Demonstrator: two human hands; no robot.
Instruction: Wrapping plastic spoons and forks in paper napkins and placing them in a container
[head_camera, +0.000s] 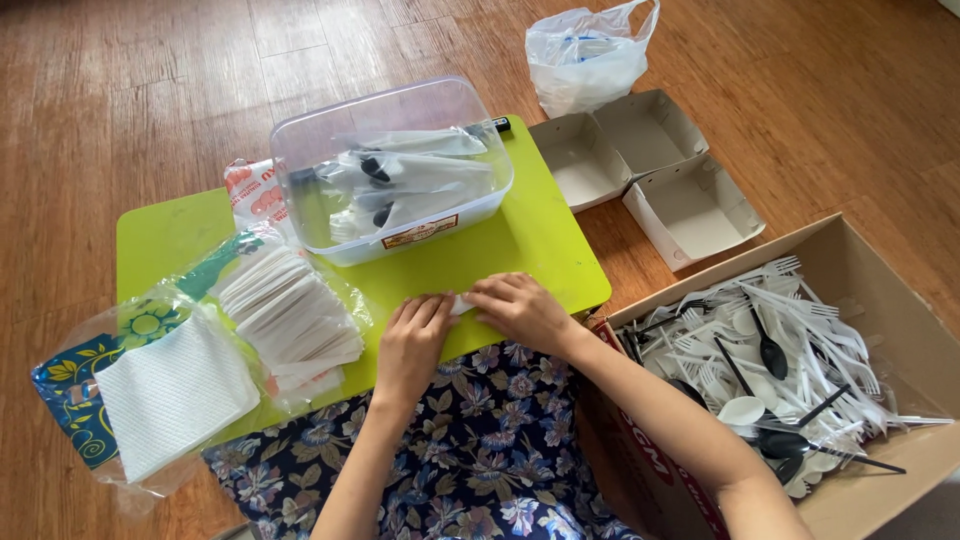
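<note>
A wood-plank floor (150, 90) carries a low lime-green desk (530, 240), smooth and square-cornered. Right of it a cardboard box (900, 330) holds a tangle of white and black plastic cutlery (780, 360). On the desk sits a clear plastic tub (390, 130) of wrapped cutlery packs. Three open paperboard trays (650, 170) lie on the floor, a thin white bag (585, 55) behind them. Napkins (175, 390) and a fanned stack of paper sleeves (290, 315) sit in crinkled wrappers. At the desk's near edge, the left hand (412, 345) and right hand (520, 308), fingers loosely curled, press on a small white napkin (462, 304) between them.
</note>
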